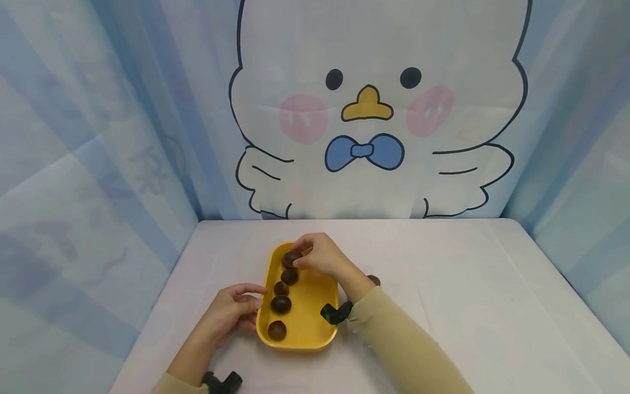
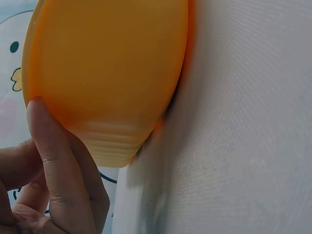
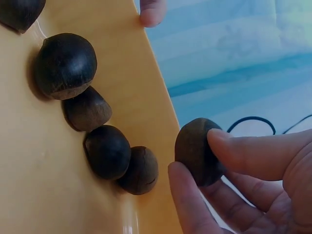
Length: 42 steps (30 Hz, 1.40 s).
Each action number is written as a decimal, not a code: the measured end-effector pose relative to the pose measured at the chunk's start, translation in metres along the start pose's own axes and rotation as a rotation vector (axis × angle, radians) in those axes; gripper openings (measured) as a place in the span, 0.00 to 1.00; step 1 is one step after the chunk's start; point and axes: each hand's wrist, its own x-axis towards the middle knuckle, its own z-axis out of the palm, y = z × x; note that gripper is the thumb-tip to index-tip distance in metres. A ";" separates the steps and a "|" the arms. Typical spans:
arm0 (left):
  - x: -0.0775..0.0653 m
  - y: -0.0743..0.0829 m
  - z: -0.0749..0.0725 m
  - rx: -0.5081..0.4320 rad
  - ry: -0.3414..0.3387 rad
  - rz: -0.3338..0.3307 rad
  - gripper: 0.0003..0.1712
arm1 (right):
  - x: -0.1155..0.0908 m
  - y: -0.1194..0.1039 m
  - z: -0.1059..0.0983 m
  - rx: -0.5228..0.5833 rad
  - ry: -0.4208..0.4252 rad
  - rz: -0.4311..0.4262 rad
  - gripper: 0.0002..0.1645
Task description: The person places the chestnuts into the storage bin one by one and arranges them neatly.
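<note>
A yellow tray [image 1: 313, 312] sits on the table with several dark brown chestnuts [image 1: 281, 304] along its left side. Over the tray's far left end, my right hand [image 1: 320, 255] pinches a chestnut [image 3: 192, 146] between thumb and fingers. In the right wrist view, that chestnut is beside the rim, near the row of others. My left hand [image 1: 235, 312] is at the tray's left side, its fingertips touching the rim from outside. The left wrist view shows a fingertip [image 2: 37, 105] against the tray's outer wall; other fingers there are partly hidden.
Another chestnut [image 1: 374, 280] lies on the table right of the tray, partly hidden behind my right forearm. A white cloth covers the table [image 1: 467, 306]. Behind it hangs a curtain [image 1: 364, 191] with a cartoon bird, and blue-white curtains close both sides.
</note>
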 end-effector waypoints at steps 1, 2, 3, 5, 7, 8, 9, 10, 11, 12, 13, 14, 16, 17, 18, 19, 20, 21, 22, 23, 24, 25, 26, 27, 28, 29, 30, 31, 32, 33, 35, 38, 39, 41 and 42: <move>0.000 0.000 0.000 0.000 -0.001 0.001 0.24 | 0.000 0.000 0.000 -0.006 0.003 0.013 0.15; 0.000 0.000 0.000 0.001 0.003 0.001 0.24 | 0.000 0.000 0.001 -0.015 0.007 0.023 0.15; 0.000 0.000 0.001 0.002 0.005 0.001 0.24 | -0.001 0.000 0.001 -0.022 0.010 0.030 0.15; -0.001 0.001 0.001 0.004 0.005 0.004 0.24 | -0.001 0.000 0.001 -0.039 0.019 0.042 0.15; -0.001 0.001 0.002 0.005 0.004 0.006 0.24 | 0.000 0.001 0.002 -0.063 0.030 0.062 0.16; -0.002 0.002 0.002 0.006 0.003 0.008 0.24 | 0.000 0.001 0.002 -0.075 0.037 0.075 0.15; -0.002 0.002 0.002 0.007 0.003 0.010 0.23 | 0.000 0.001 0.003 -0.086 0.042 0.089 0.15; -0.002 0.003 0.003 0.008 0.003 0.011 0.23 | 0.001 0.001 0.004 -0.101 0.047 0.102 0.15; -0.003 0.003 0.003 0.007 0.005 0.011 0.23 | 0.001 0.001 0.004 -0.115 0.053 0.114 0.15; -0.003 0.004 0.003 0.008 0.007 0.011 0.23 | 0.002 0.001 0.005 -0.131 0.057 0.121 0.15; -0.003 0.004 0.004 0.008 0.009 0.011 0.23 | 0.002 0.001 0.006 -0.147 0.063 0.126 0.15; -0.003 0.004 0.004 0.008 0.011 0.011 0.23 | 0.002 0.000 0.007 -0.164 0.069 0.131 0.14; -0.003 0.004 0.005 0.010 0.015 0.010 0.23 | 0.002 -0.001 0.008 -0.198 0.085 0.132 0.14; -0.002 0.004 0.005 0.011 0.017 0.010 0.23 | 0.002 -0.001 0.008 -0.211 0.092 0.131 0.14; -0.002 0.004 0.006 0.013 0.019 0.011 0.23 | 0.002 -0.001 0.009 -0.221 0.098 0.133 0.13; -0.002 0.004 0.006 0.015 0.022 0.012 0.23 | 0.002 -0.002 0.009 -0.231 0.102 0.136 0.13; -0.001 0.004 0.007 0.017 0.025 0.012 0.23 | 0.002 -0.002 0.009 -0.240 0.104 0.136 0.13; 0.000 0.004 0.007 0.019 0.029 0.011 0.23 | 0.003 -0.002 0.009 -0.247 0.106 0.136 0.13; 0.000 0.004 0.007 0.020 0.032 0.011 0.22 | 0.003 -0.002 0.009 -0.251 0.105 0.136 0.13; 0.000 0.004 0.008 0.020 0.035 0.010 0.22 | 0.003 -0.002 0.010 -0.259 0.105 0.135 0.13; 0.001 0.004 0.008 0.021 0.037 0.010 0.22 | 0.004 -0.002 0.010 -0.263 0.103 0.135 0.13; 0.001 0.005 0.008 0.021 0.039 0.010 0.22 | 0.005 -0.001 0.010 -0.267 0.101 0.133 0.13; 0.001 0.005 0.008 0.022 0.040 0.010 0.22 | 0.005 -0.001 0.010 -0.267 0.100 0.135 0.13; 0.001 0.005 0.008 0.022 0.040 0.010 0.22 | 0.006 -0.001 0.010 -0.267 0.099 0.134 0.13; 0.001 0.005 0.008 0.022 0.038 0.012 0.22 | 0.006 0.000 0.010 -0.262 0.096 0.136 0.12; 0.001 0.005 0.008 0.021 0.036 0.014 0.22 | 0.006 0.000 0.011 -0.259 0.095 0.134 0.12; 0.001 0.004 0.008 0.021 0.034 0.016 0.23 | 0.007 0.001 0.011 -0.254 0.092 0.135 0.12; 0.001 0.004 0.008 0.020 0.030 0.018 0.23 | 0.007 0.001 0.011 -0.249 0.093 0.137 0.12; 0.001 0.004 0.007 0.018 0.026 0.021 0.23 | 0.007 0.001 0.011 -0.244 0.094 0.139 0.13; 0.001 0.004 0.007 0.016 0.022 0.023 0.23 | 0.007 0.002 0.011 -0.243 0.095 0.136 0.14; 0.001 0.003 0.007 0.011 0.015 0.027 0.23 | 0.008 0.002 0.011 -0.235 0.102 0.131 0.15; 0.000 0.002 0.006 0.012 0.013 0.030 0.23 | 0.008 0.002 0.009 -0.212 0.103 0.122 0.15; 0.000 0.002 0.006 0.011 0.015 0.029 0.23 | 0.007 0.002 0.008 -0.201 0.099 0.118 0.15; -0.001 0.001 0.005 0.012 0.020 0.024 0.23 | 0.006 0.001 0.006 -0.177 0.082 0.106 0.14; -0.001 0.001 0.005 0.012 0.022 0.020 0.23 | 0.005 0.001 0.005 -0.165 0.072 0.100 0.14</move>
